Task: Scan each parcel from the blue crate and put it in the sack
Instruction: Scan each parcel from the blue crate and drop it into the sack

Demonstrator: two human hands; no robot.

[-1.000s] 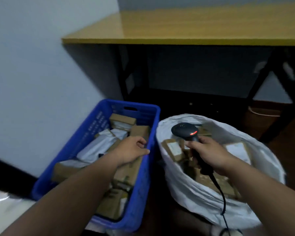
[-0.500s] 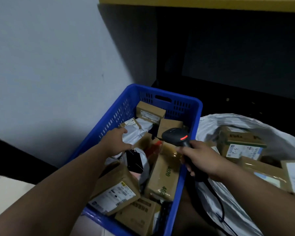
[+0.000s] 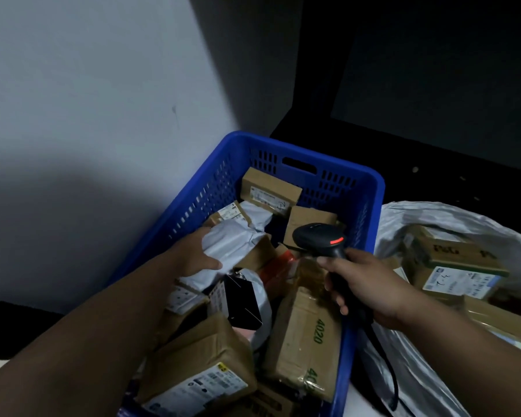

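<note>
Left hand [image 3: 197, 255] grips the grey poly mailer [image 3: 232, 248] atop the pile in the blue crate [image 3: 319, 167]; right hand [image 3: 370, 284] wraps the scanner [image 3: 321, 239] handle. We should lift the mailer clear and turn its label toward the scanner before the sack [image 3: 403, 218]

Both forearms are bare, with no sleeves showing. The left hand [image 3: 197, 254] wears nothing. The right hand [image 3: 370, 284] likewise carries no glove or ring.
</note>
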